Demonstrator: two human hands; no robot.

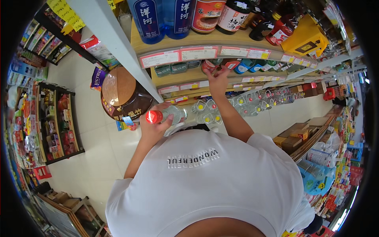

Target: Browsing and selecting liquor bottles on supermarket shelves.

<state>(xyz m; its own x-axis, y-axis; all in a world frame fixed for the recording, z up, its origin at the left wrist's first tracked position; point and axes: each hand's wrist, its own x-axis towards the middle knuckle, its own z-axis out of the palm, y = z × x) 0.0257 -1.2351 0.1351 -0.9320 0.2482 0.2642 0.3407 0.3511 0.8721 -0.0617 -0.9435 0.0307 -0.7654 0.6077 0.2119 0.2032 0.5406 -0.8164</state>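
Observation:
My left hand (156,123) is closed around a clear glass bottle (176,115) with a red cap, tilted on its side in front of my chest. Further forward, my right hand (218,80) reaches onto a lower wooden shelf (177,78), its fingers at a red-labelled item (208,66) and near a red-and-brown item (231,64). Whether those fingers grip anything cannot be told. Clear flat bottles (179,67) lie left of that hand, and blue-labelled bottles (243,67) to its right.
Blue bottles (149,20), dark bottles and a yellow box (306,35) stand on the shelf above. A large brown jar (127,91) sits left of the grey shelf post (115,38). Large clear jugs (207,109) stand low ahead. Cardboard boxes (296,136) are at the right.

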